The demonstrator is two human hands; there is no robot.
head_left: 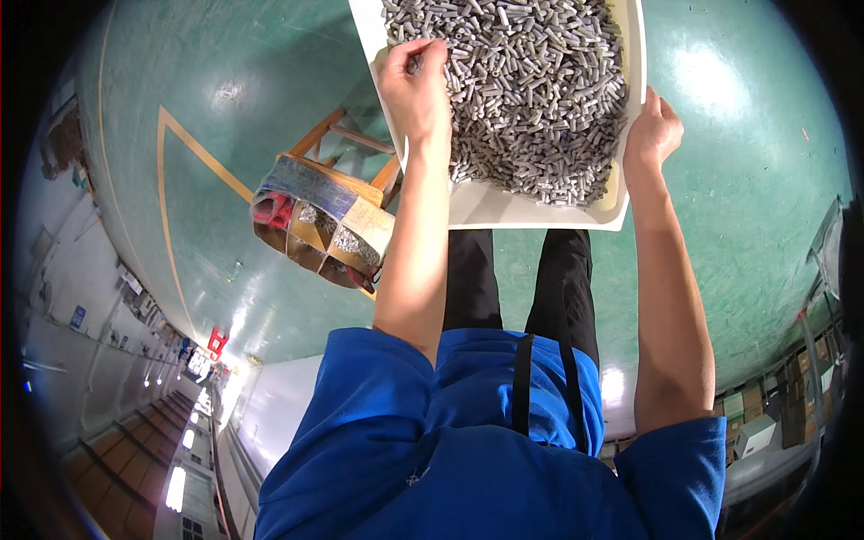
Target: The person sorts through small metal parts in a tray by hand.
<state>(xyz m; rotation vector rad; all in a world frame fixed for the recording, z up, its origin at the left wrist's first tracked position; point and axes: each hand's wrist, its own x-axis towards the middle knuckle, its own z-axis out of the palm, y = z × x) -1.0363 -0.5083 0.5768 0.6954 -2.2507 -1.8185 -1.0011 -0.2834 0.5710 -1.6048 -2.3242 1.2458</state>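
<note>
A white tray (540, 219) full of small grey metal-looking cylindrical pieces (531, 99) is in front of me at the top of the head view; its far end is cut off. My left hand (416, 90) is over the tray's left side, its fingers curled in against the thumb. Grey shows in the gap between them, but I cannot make out whether it is a held piece or the pile behind. At the right rim, my right hand (654, 132) is closed, its fingertips at the tray's edge.
To the left of the tray stands a wooden stool (315, 135). Beside it is a divided box (319, 220) with grey pieces and red items in its compartments. A yellow line (207, 157) crosses the green floor (297, 81). Boxes on shelving (792, 387) are at the far right.
</note>
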